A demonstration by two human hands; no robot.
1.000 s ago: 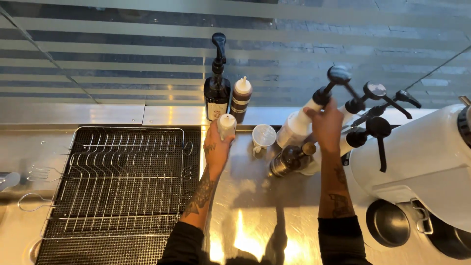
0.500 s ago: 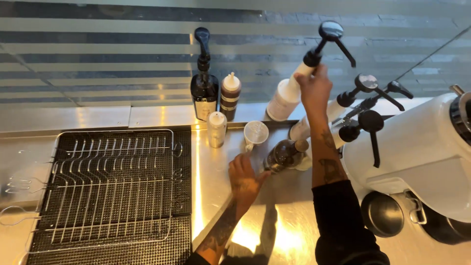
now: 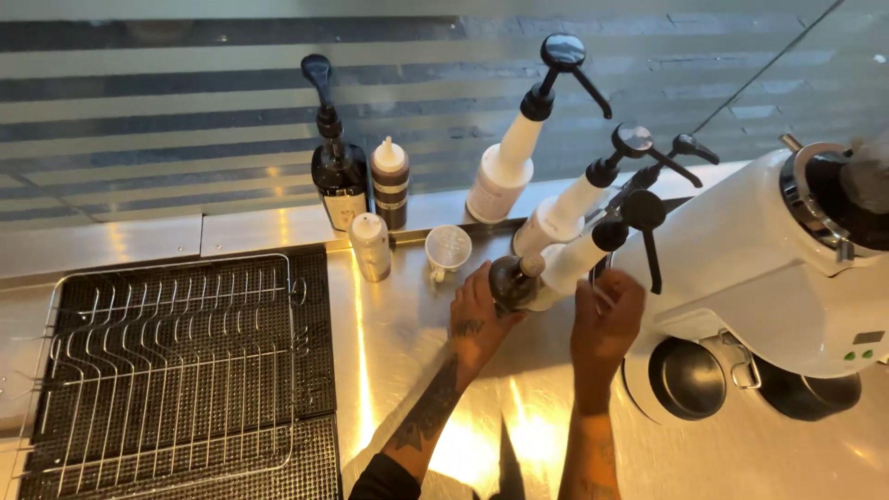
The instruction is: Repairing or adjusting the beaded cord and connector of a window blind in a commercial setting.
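My left hand [image 3: 480, 315] wraps its fingers around a dark round shaker [image 3: 511, 281] that stands on the steel counter [image 3: 407, 370]. My right hand [image 3: 607, 319] is just right of it, with its fingers curled against the lower end of a leaning white pump bottle [image 3: 576, 259]. Two more white pump bottles [image 3: 567, 211] with black pumps lean behind it. A tall white pump bottle [image 3: 502, 171] stands alone on the back ledge.
A dark pump bottle [image 3: 338, 181], a brown squeeze bottle [image 3: 390, 181], a small pale squeeze bottle [image 3: 370, 245] and a small white cup [image 3: 448, 250] stand at the back. A wire dish rack [image 3: 176, 361] fills the left. A large white machine [image 3: 741, 268] stands at the right.
My right hand lifted the tall white pump bottle, left it on the back ledge and came down to the leaning bottles. My left hand left the small squeeze bottle and reached the dark shaker.
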